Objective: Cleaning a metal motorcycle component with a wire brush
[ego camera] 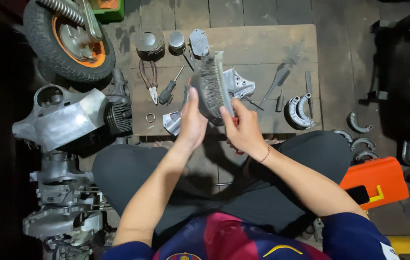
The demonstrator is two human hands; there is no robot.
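**Me:** Wire brush [213, 82] first, since you're asking: I'm holding it above the near edge of the wooden board [262, 43], bristles turned toward the dark curved part [204, 107] so they are bearing on its face.

**You:** Which hand is doing what?

**Me:** My right hand [244, 130] is gripping the brush by its lower end, fingers closed round it. My left hand [191, 123] is wrapped round the curved part from the other side, thumb pointing up along its edge, steadying it against the bristles. I'm keeping both over the board's near edge, above my lap, rather than flat on the board; I judge that's so I can tilt the part freely.

**You:** And everything else?

**Me:** It's lying spread on the board within reach. The pliers [150, 79] and the screwdriver [170, 89] are lying on the board's left half, with a small ring [150, 117] near its near-left corner. Two round metal pieces [150, 42] are sitting at its far edge. The brake shoes [298, 111] are resting at its right end, and more curved shoes are lying on the floor just past that end. The wheel [67, 38] is lying beyond the board's far-left corner, and the engine casing [60, 115] is sitting just left of the board.
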